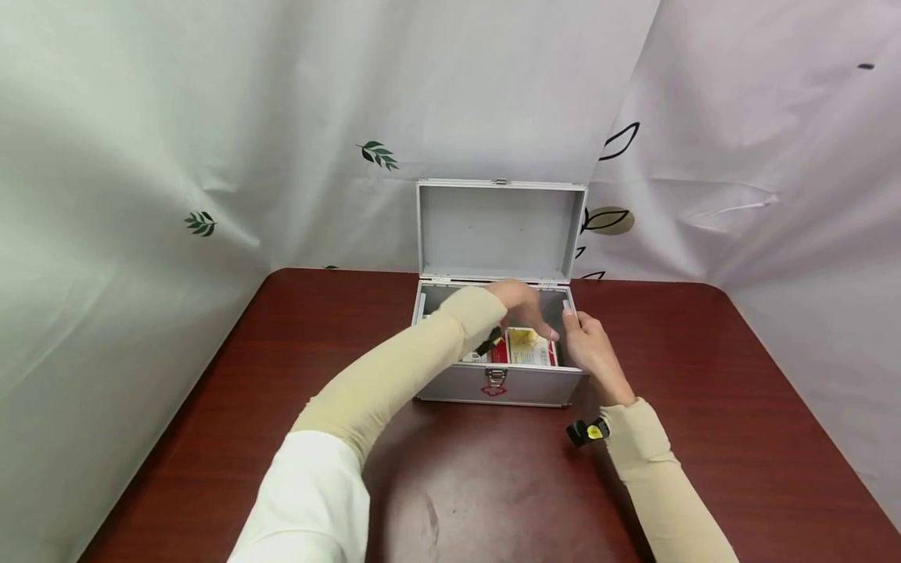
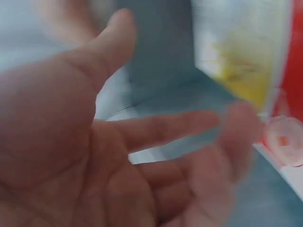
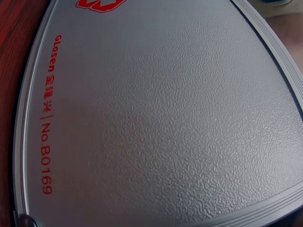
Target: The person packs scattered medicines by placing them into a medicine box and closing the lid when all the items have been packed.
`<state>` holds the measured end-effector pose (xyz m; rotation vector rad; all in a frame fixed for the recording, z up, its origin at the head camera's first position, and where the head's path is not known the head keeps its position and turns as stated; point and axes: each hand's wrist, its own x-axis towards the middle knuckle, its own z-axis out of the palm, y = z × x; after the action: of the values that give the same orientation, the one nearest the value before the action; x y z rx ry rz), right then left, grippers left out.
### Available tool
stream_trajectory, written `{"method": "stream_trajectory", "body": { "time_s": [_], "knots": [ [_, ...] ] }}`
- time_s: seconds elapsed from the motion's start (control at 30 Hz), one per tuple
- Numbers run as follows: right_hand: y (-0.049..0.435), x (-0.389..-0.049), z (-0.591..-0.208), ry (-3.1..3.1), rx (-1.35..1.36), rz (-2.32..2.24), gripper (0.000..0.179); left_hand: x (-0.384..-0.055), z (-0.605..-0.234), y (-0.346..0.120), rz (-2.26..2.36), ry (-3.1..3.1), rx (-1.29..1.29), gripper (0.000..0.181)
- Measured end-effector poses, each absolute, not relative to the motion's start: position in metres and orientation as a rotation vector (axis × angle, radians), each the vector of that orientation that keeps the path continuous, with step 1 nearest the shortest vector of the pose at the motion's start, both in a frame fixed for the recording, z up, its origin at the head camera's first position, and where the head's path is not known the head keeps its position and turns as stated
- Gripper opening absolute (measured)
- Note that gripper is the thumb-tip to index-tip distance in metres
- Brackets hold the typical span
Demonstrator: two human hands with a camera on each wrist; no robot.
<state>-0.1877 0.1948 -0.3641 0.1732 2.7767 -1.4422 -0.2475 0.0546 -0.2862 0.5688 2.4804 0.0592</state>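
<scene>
A silver aluminium case [image 1: 450, 385] with a red cross emblem stands on the table with its lid [image 1: 497, 231] raised. My left hand [image 1: 524, 303] reaches down inside it. In the left wrist view the left hand's fingers are spread and loosely bent, with nothing in them, close to a white, yellow and red packet [image 2: 251, 71]. At the case's right wall, my right hand [image 1: 591, 346] grips the rim, thumb on top. In the right wrist view only the case's textured panel [image 3: 165, 118] with red lettering shows; the gripping fingers are hidden.
White and red packages [image 1: 531, 348] stand inside the case near its front wall. The case is at the back of a dark red wooden table [image 1: 310, 352]. Behind and beside it hang white curtains [image 1: 317, 94] with leaf prints.
</scene>
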Motion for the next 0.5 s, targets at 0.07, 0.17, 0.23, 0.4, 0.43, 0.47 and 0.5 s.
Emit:
{"method": "stream_trajectory", "body": {
  "time_s": [0.07, 0.17, 0.23, 0.4, 0.43, 0.47, 0.5],
  "knots": [
    [0.194, -0.189, -0.364, 2.767, 0.164, -1.443, 0.054, -0.247, -0.270, 0.041, 0.230, 2.433, 0.505, 0.080],
    [0.194, -0.190, -0.362, 2.735, 0.153, -1.463, 0.055, -0.247, -0.245, 0.015, 0.396, 2.435, 0.521, 0.067],
    [0.195, -0.191, -0.361, 2.723, 0.140, -1.469, 0.057, -0.247, -0.230, -0.007, 0.483, 2.483, 0.581, 0.058],
    [0.205, -0.194, -0.355, 2.713, 0.071, -1.367, 0.072, -0.252, -0.212, -0.074, 0.783, 2.631, 0.628, 0.051],
    [0.208, -0.195, -0.353, 2.711, 0.050, -1.342, 0.074, -0.254, -0.210, -0.086, 0.867, 2.645, 0.592, 0.051],
    [0.212, -0.197, -0.351, 2.692, 0.036, -1.344, 0.077, -0.256, -0.210, -0.098, 0.966, 2.647, 0.545, 0.052],
    [0.216, -0.200, -0.348, 2.676, 0.023, -1.341, 0.079, -0.258, -0.210, -0.109, 1.063, 2.652, 0.492, 0.054]
  ]
}}
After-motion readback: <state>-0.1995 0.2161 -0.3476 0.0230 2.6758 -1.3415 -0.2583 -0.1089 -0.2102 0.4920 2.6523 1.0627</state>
